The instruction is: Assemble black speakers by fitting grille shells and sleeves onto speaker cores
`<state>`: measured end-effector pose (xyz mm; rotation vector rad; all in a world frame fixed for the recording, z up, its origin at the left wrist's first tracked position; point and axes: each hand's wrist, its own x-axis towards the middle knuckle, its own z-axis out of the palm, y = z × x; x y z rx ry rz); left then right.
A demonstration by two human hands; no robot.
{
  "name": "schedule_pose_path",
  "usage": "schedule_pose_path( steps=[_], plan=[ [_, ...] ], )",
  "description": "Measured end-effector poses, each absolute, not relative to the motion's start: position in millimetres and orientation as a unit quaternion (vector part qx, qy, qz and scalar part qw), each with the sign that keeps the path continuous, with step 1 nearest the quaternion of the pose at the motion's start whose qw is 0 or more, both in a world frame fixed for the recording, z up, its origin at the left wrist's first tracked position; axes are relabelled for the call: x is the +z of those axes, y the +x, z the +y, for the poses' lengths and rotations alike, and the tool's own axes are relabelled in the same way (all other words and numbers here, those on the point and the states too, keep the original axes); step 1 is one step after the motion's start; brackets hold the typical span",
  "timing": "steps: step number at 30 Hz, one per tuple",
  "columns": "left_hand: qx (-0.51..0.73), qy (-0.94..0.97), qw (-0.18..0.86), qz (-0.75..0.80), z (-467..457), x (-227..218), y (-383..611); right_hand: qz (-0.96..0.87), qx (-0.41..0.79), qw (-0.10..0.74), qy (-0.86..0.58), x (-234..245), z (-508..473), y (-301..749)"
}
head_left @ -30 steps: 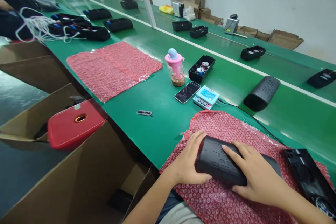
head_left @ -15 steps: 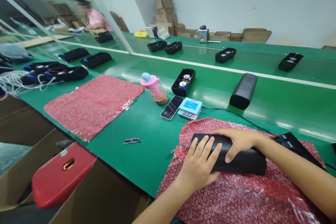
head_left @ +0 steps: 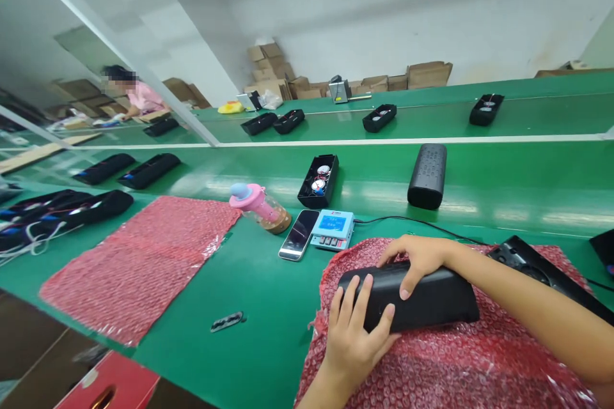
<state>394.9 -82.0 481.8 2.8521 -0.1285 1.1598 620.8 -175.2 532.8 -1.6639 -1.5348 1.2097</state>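
A long black speaker body (head_left: 432,303) lies on a red bubble-wrap sheet (head_left: 432,364) in front of me. My left hand (head_left: 357,335) grips its near left end, fingers wrapped up over the side. My right hand (head_left: 416,259) reaches across from the right and clasps the top far edge, fingers curled down the front. A small black button strip (head_left: 227,321) lies on the green bench (head_left: 268,332) to the left of the wrap.
A phone (head_left: 299,234), a blue-screened tester (head_left: 332,229) with a black cable and a pink bottle (head_left: 259,206) stand just beyond. An open black housing (head_left: 318,180) and a finished speaker (head_left: 426,175) lie further back. Another bubble-wrap sheet (head_left: 139,262) lies left. A person works far left.
My head has lifted and turned, so the view shows more of the far wall. My right hand moved from the speaker's near side to its top far edge; the left hand stays on the left end.
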Motion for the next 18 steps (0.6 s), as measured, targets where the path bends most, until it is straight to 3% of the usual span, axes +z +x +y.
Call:
schedule_pose_path(
  steps=[18],
  plan=[
    [0.327, 0.944, 0.044, -0.021, -92.7, 495.3, 397.8, -0.554, 0.464, 0.269, -0.637, 537.1, -179.1, 618.8]
  ],
)
